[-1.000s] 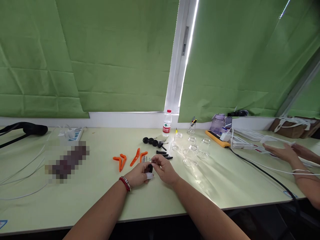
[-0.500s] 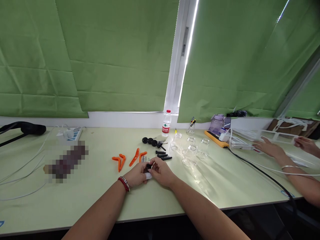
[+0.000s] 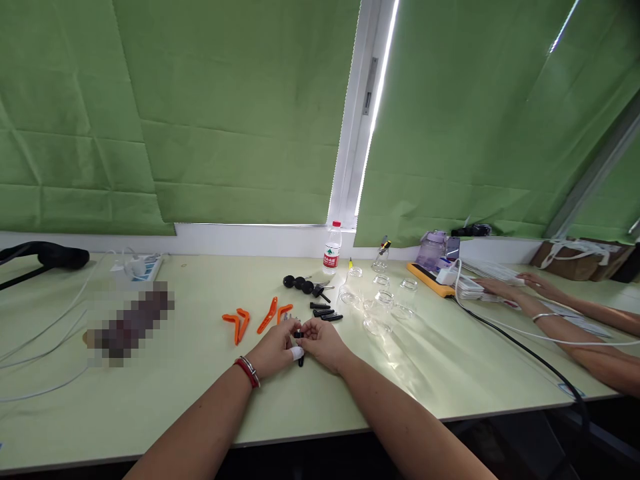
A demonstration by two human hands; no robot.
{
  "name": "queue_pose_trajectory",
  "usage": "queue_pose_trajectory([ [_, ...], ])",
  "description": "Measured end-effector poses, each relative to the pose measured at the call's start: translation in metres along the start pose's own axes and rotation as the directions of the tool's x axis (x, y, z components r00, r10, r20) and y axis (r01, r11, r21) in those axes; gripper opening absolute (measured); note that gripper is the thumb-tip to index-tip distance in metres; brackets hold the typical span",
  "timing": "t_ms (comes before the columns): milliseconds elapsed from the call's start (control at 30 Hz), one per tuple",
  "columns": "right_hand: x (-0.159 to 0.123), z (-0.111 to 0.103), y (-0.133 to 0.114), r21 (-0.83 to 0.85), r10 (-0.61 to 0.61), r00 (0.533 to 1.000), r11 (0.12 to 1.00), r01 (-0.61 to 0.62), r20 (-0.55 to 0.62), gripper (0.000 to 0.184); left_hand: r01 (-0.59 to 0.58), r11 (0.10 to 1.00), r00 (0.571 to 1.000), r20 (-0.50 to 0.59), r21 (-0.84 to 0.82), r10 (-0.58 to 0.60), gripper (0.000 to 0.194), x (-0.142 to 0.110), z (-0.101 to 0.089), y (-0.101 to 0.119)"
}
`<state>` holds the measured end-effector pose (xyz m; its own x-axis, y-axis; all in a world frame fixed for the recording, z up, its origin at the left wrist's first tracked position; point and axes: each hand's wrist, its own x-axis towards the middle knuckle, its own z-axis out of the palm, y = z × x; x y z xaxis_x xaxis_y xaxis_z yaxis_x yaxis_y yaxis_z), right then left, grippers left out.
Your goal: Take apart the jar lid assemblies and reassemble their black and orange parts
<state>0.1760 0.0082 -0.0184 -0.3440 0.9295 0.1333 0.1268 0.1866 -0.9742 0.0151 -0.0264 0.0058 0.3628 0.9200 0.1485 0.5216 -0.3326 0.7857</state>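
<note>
Workroom: orange parts (image 3: 243,325), long shared table (image 3: 125,407).

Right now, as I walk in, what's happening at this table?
A person's left hand and right hand meet over the table, with a small black part between their fingers. Orange angled pieces lie near the left hand, black spring-fitted pieces beyond the right, and clear glassware farther right. At far right, a co-worker's hands are at some flat white items.

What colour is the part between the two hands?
The part is black; it shows best in the head view.
</note>
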Motion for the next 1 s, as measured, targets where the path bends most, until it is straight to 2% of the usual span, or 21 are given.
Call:
queue_pose_trajectory([
  [200, -0.004, 0.002, 0.0, -0.254, -0.026, 0.998, 0.966, 0.038, 0.049, 0.003, 0.01, 0.993, 1.0, -0.015, 0.121, -0.008, 0.02, 0.0, -0.001, -0.002],
  [333, -0.002, -0.003, 0.002, -0.373, -0.094, 0.994, 0.922, 0.106, 0.051, 0.004, -0.027, 0.985, 1.0, -0.003, 0.173, 0.028, 0.022, 0.001, -0.002, -0.002],
  [433, 0.003, -0.016, 0.004, -0.506, -0.243, 0.967, 0.845, 0.173, -0.075, 0.003, -0.057, 0.978, 0.998, 0.011, 0.2, 0.056, 0.028, 0.001, -0.002, -0.002],
  [500, 0.008, -0.029, 0.005, -0.566, -0.297, 0.937, 0.811, 0.147, -0.182, 0.009, -0.055, 0.975, 0.998, 0.009, 0.214, 0.054, 0.03, 0.001, -0.001, -0.001],
  [600, 0.014, -0.049, 0.008, -0.605, -0.266, 0.927, 0.795, 0.055, -0.266, 0.014, -0.033, 0.973, 0.999, 0.011, 0.227, 0.032, 0.031, 0.0, 0.001, 0.002],
  [733, 0.019, -0.065, 0.017, -0.64, -0.202, 0.938, 0.768, -0.028, -0.283, 0.02, -0.027, 0.963, 1.0, 0.023, 0.267, 0.021, 0.02, -0.001, 0.0, 0.0],
  [867, 0.021, -0.067, 0.023, -0.647, -0.185, 0.952, 0.763, -0.017, -0.243, 0.023, 0.001, 0.956, 1.0, -0.005, 0.293, 0.001, 0.012, 0.0, -0.01, -0.012],
  [1000, 0.017, -0.059, 0.02, -0.648, -0.203, 0.963, 0.761, 0.041, -0.178, 0.023, 0.058, 0.931, 0.998, -0.05, 0.361, -0.043, 0.009, 0.0, -0.023, -0.023],
])
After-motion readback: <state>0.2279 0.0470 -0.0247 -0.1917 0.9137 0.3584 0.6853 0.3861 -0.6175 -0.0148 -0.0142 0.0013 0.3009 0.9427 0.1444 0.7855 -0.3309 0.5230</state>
